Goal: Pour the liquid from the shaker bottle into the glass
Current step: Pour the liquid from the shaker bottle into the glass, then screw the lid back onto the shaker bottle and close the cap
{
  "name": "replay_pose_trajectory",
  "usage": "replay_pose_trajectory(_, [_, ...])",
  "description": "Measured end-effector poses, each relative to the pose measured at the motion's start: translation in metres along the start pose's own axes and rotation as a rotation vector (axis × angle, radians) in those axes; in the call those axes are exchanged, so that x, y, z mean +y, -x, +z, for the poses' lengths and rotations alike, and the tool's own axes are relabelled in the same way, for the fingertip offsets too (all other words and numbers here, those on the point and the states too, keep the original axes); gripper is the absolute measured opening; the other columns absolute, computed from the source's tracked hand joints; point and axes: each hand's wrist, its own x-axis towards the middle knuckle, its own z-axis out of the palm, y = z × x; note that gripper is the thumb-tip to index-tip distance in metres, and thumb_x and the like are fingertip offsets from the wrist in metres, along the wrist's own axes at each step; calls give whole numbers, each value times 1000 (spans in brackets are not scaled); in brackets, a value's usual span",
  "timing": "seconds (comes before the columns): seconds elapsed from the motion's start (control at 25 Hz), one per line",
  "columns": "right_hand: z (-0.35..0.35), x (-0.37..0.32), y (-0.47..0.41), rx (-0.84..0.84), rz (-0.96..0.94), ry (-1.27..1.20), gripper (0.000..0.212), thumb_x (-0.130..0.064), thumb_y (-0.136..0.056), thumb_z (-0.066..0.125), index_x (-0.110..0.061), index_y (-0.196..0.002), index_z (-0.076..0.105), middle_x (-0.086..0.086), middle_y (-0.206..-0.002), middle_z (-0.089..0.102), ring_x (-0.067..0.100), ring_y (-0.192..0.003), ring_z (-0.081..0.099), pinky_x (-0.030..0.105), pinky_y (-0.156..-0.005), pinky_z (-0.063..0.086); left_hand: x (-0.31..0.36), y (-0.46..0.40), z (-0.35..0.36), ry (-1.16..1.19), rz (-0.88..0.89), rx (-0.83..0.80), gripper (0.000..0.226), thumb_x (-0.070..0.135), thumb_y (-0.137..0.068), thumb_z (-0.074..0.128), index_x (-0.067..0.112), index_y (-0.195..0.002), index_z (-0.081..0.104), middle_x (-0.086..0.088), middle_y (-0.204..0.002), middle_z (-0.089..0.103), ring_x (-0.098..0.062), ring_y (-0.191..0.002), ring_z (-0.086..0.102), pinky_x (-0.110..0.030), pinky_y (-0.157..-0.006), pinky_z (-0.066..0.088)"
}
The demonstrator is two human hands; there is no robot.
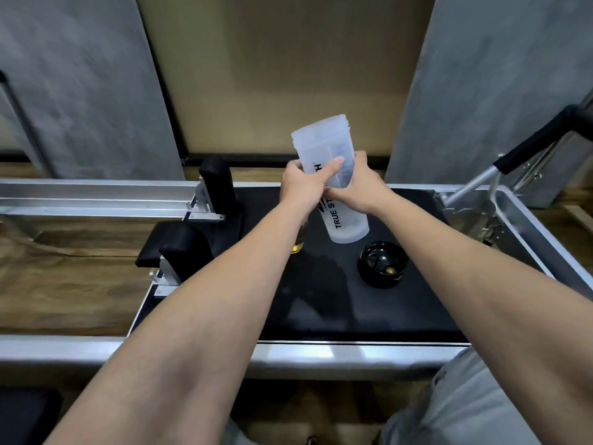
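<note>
I hold a translucent white shaker bottle (324,146) with black lettering in both hands, above the black padded platform (337,303). It has no lid, leans slightly left, and looks empty. My left hand (303,184) wraps its left side with the thumb across the front. My right hand (362,184) grips its right side. A glass (299,244) with yellow liquid at the bottom stands just below my left wrist, mostly hidden by my forearm.
The shaker's black lid (382,263) lies upside down on the pad, right of the glass. Black shoulder rests (218,184) stand at the pad's left. Metal rails (96,194) run left; a padded bar (529,146) rises at the right.
</note>
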Motion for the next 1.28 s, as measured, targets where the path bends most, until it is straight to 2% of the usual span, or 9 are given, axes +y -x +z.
replay_pose_trajectory(0.24, [-21, 3, 1, -13, -42, -72, 94, -44, -65, 85, -11, -141, 40, 5, -133, 59, 26, -125, 57, 48, -100, 52, 2, 4, 10, -174, 136, -69, 79, 50, -62, 90, 28, -125, 48, 10, -112, 66, -10, -101, 68, -39, -87, 59])
replay_pose_trajectory(0.4, [-12, 32, 13, -39, -130, -134, 79, -17, -70, 88, -14, -137, 47, -1, -124, 67, 12, -114, 66, 43, -96, 56, -31, 4, 23, -216, 71, -104, 75, 35, -69, 90, 25, -126, 42, 2, -117, 64, -20, -107, 66, -46, -94, 58])
replay_pose_trajectory(0.52, [2, 55, 19, -78, -82, -149, 84, -21, -67, 87, -18, -139, 44, -1, -126, 66, 16, -117, 65, 46, -98, 55, -60, 5, 33, -205, -14, -128, 76, 27, -71, 90, 23, -126, 37, 0, -117, 61, -22, -108, 64, -42, -91, 58])
replay_pose_trajectory(0.64, [12, 80, 25, -107, -1, -129, 79, -28, -66, 87, -32, -129, 39, -17, -120, 58, 12, -116, 62, 33, -90, 54, -85, 3, 39, -207, -63, -155, 78, 22, -71, 90, 25, -126, 34, -1, -120, 59, -21, -110, 62, -42, -93, 57])
replay_pose_trajectory(0.72, [14, 99, 26, -133, 60, -48, 80, -35, -69, 87, -35, -130, 36, -20, -119, 55, 12, -116, 57, 31, -87, 49, -102, 3, 37, -222, -62, -182, 81, 21, -71, 90, 26, -128, 33, -1, -125, 58, -21, -113, 61, -42, -96, 56])
replay_pose_trajectory(0.8, [13, 123, 23, -171, 162, 161, 91, -42, -73, 87, -27, -146, 34, -4, -137, 54, 25, -131, 46, 41, -95, 46, -116, 1, 33, -239, -38, -203, 81, 24, -71, 91, 28, -129, 34, 3, -126, 58, -19, -114, 61, -38, -93, 53])
replay_pose_trajectory(1.04, [21, 171, 22, -367, 345, 621, 133, -63, -68, 85, -18, -164, 4, 12, -169, 17, 37, -152, 18, 50, -119, 24, -130, -7, 25, -254, -9, -216, 79, 33, -71, 94, 35, -127, 37, 16, -121, 60, -6, -110, 62, -27, -85, 51])
replay_pose_trajectory(1.16, [33, 187, 17, -411, 358, 735, 134, -65, -70, 82, -19, -164, -1, 14, -171, 8, 40, -153, 15, 50, -120, 21, -137, -7, 25, -250, 10, -214, 81, 32, -72, 94, 37, -129, 38, 18, -124, 58, -1, -109, 61, -23, -82, 50])
replay_pose_trajectory(1.28, [36, 194, 13, -401, 366, 823, 126, -61, -72, 80, -26, -164, 1, 12, -166, 17, 41, -147, 22, 50, -117, 26, -138, -6, 24, -252, 13, -211, 80, 31, -73, 94, 36, -131, 39, 17, -125, 59, 0, -107, 61, -21, -80, 51])
